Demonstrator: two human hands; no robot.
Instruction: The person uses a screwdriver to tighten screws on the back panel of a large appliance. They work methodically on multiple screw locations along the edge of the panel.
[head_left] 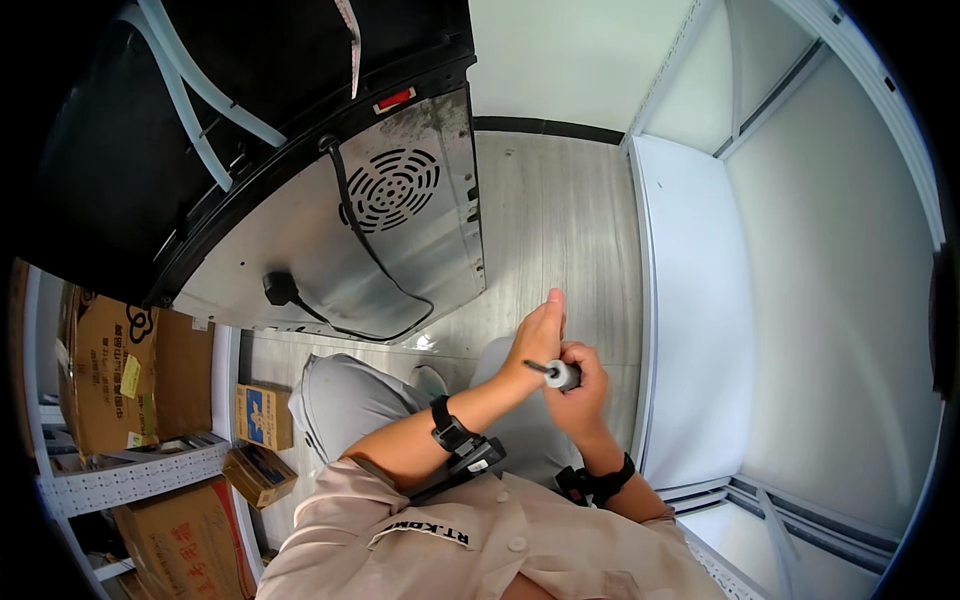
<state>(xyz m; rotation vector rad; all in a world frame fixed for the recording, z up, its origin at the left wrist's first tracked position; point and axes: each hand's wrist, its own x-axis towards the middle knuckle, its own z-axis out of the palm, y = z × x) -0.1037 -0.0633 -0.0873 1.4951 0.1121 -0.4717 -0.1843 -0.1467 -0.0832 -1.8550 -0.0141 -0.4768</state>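
Observation:
My right hand [580, 395] grips an upright tool with a grey cylindrical handle [563, 376] and a short dark tip pointing left, like a screwdriver. My left hand [540, 335] is just beside it, its fingers stretched forward; whether it touches the tool or my right hand is unclear. Ahead and left stands a large black appliance [120, 110] with a metal back panel [410, 280], a round vent, a black power cord and plug [281, 288], and pale hoses on top.
White shelving with cardboard boxes [175, 370] lines the left; smaller boxes [262, 415] sit beside it. A white ledge and framed panels [690, 300] run along the right. Pale plank flooring [540, 210] lies between, with a white wall [550, 60] ahead. My bent legs are below.

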